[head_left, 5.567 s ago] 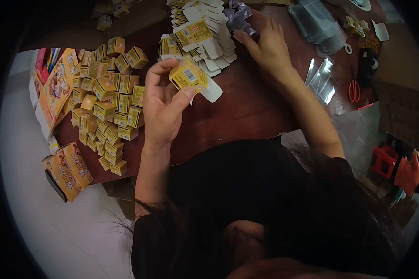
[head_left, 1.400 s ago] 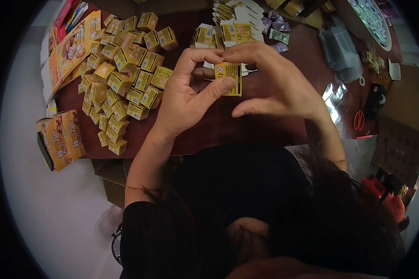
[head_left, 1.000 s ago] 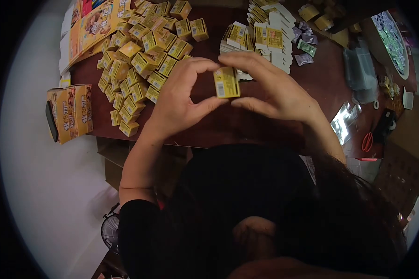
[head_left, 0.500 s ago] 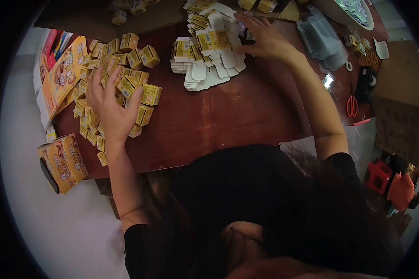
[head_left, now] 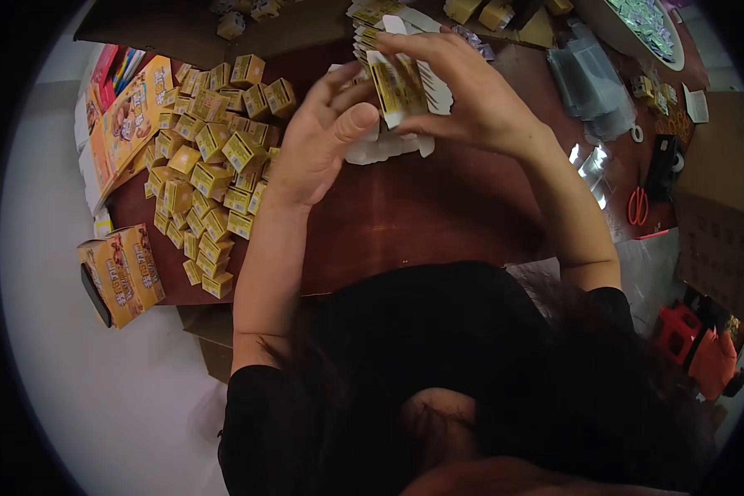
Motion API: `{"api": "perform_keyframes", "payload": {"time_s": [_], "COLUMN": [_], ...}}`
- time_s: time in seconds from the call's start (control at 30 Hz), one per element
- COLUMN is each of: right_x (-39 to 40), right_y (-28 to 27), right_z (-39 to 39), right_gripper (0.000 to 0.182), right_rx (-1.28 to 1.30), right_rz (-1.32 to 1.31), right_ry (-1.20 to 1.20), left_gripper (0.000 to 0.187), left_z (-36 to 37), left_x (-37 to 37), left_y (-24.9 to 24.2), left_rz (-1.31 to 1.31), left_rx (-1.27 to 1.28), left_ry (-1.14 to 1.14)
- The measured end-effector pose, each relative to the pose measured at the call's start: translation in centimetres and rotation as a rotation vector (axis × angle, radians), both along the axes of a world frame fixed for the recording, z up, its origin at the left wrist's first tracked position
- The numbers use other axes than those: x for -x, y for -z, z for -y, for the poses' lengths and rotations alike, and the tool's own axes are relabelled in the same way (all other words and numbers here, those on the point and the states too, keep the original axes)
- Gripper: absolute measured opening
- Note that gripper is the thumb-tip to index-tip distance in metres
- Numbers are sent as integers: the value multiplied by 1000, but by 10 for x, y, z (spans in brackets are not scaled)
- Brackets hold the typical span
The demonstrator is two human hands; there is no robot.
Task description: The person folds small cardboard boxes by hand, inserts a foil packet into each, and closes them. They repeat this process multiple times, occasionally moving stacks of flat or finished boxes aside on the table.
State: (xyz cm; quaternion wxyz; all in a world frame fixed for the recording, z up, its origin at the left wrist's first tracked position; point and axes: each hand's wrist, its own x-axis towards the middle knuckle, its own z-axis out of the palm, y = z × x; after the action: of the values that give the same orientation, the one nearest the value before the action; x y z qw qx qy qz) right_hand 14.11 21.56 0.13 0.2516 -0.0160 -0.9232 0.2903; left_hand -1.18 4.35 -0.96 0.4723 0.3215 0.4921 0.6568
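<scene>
My right hand (head_left: 463,91) holds a yellow and white carton (head_left: 398,87) between thumb and fingers, over the pile of flat cartons (head_left: 388,149). Close to the carton's left side is my left hand (head_left: 318,136), its fingers apart and curved, with nothing seen in it. Folded small yellow boxes (head_left: 211,140) lie heaped on the left of the dark red table (head_left: 388,215). Both hands partly cover the flat cartons.
Clear plastic sleeves (head_left: 587,78), red scissors (head_left: 637,205) and a black tape dispenser (head_left: 663,161) lie at the right. A white tub (head_left: 676,50) of small packets stands back right. An orange printed box (head_left: 122,277) is at the left edge.
My left hand has moved right from the heap of small boxes to beside the carton. My right hand has moved slightly left and taken hold of a carton, now raised above the pile.
</scene>
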Motion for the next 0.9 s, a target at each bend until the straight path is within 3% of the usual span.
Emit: {"api": "perform_keyframes", "payload": {"time_s": [0.03, 0.07, 0.2, 0.27, 0.4, 0.47, 0.5, 0.6, 0.67, 0.7, 0.77, 0.8, 0.87, 0.9], "right_x": [-4, -9, -18, -19, -21, -20, -22, -27, -29, -29, -28, -28, -29, -31], "right_y": [-8, -14, -24, -25, -33, -33, -33, -29, -21, -18, -14, -14, -13, -13], "right_z": [7, 13, 12, 8, 12, 10, 10, 11, 11, 12, 16, 17, 20, 22], "right_gripper": [83, 90, 95, 103, 111, 112, 112, 103, 87, 87, 67, 67, 43, 43], "right_rx": [28, 57, 10, 150, 111, -56, -56, 79, 334, 333, 324, 325, 375, 377], "right_rz": [-151, -101, -140, -266, -300, -30, -29, 65, 49, 51, -134, -133, -161, -158], "right_ry": [-83, -121, -120, -169, -128, -5, -6, -12, -127, -125, -132, -130, -115, -113], "left_gripper": [70, 68, 65, 67, 63, 62, 62, 58, 52, 52, 51, 51, 52, 52], "left_z": [0, 0, -4, -1, 10, 13, 15, 18, 16, 16, 18, 17, 17, 17], "left_x": [-1, -1, -9, -8, -8, -18, -22, -32, -32, -30, -22, -20, -17, -17], "left_y": [-1, 0, -7, -10, -17, -23, -24, -23, -15, -15, -15, -16, -17, -19], "left_rz": [399, 483, 474, 209, 42, -223, -222, -175, -344, -341, -668, -666, -843, -839], "left_rx": [-25, -15, -83, 14, 27, -6, -7, -83, -298, -299, -287, -287, -283, -282], "left_ry": [152, 239, 311, 197, 216, 102, 102, -18, -68, -67, -34, -32, 0, 1]}}
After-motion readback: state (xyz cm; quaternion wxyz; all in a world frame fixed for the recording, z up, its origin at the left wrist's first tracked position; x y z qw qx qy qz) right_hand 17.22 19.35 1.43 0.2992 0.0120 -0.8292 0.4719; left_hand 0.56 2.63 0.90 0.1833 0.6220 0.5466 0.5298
